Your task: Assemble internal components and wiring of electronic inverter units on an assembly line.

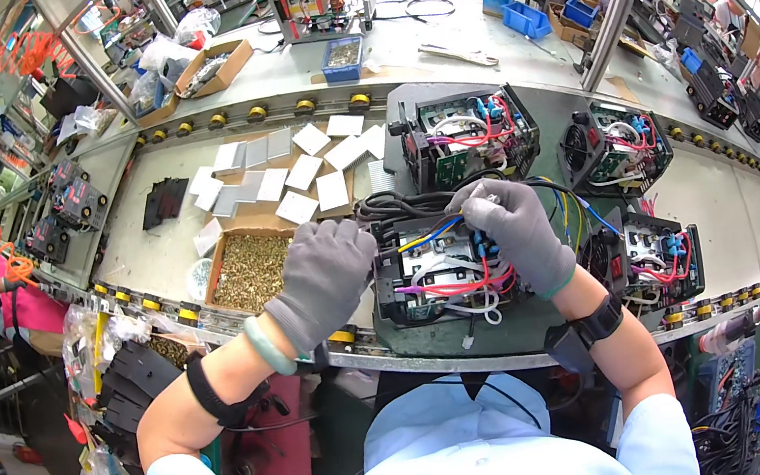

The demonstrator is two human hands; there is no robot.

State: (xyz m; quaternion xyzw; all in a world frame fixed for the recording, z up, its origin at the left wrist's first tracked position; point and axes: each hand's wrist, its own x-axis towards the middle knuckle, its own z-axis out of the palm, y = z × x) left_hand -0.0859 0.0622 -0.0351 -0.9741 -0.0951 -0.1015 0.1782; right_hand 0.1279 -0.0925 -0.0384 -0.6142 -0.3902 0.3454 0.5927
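Both my hands wear grey gloves and are raised over an opened black electronic unit [445, 272] with red, white and blue wiring inside. My left hand [324, 271] is closed at the unit's left side, around the end of a black cable; the fingers partly hide it. Out of that cable run yellow and blue wires [429, 235], stretched rightward across the top of the unit. Above the unit's right part, my right hand [521, 233] pinches the far ends of these wires. Its fingertips cover the wire tips. Coiled black cable [405, 204] lies just behind the unit.
Similar opened units stand behind [468, 136] and to the right [619, 145] on the dark green board [426, 340]. Left of them are scattered silver heat sinks [296, 208] and a cardboard box of small brass-coloured hardware [251, 270]. A roller track [341, 337] edges the bench.
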